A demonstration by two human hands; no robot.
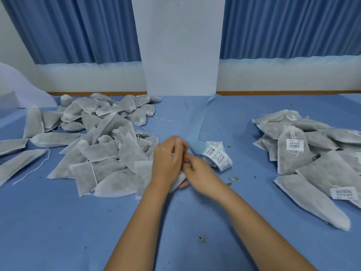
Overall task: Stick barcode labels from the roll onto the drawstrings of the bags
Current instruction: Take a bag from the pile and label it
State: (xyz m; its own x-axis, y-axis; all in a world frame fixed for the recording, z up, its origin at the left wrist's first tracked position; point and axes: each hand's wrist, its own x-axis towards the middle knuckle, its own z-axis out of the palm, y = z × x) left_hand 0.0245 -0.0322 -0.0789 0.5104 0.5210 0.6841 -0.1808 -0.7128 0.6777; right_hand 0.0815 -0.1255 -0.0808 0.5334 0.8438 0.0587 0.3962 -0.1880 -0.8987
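Observation:
My left hand [168,163] and my right hand [199,173] meet at the middle of the blue table, fingers curled together over a grey-white bag [142,178] that lies under the left hand. What the fingertips pinch is hidden. Just right of the hands lies the roll of barcode labels [216,156], its blue backing strip [197,124] trailing toward the wall. A heap of unlabelled bags [97,137] with loose white drawstrings fills the left. A pile of labelled bags [304,153] lies at the right.
The table is covered in blue cloth [78,231] with small dried leaf bits [232,179] scattered near the roll. A white pillar [179,55] and blue curtains stand behind the far table edge. A white sheet [17,89] bulges at the far left.

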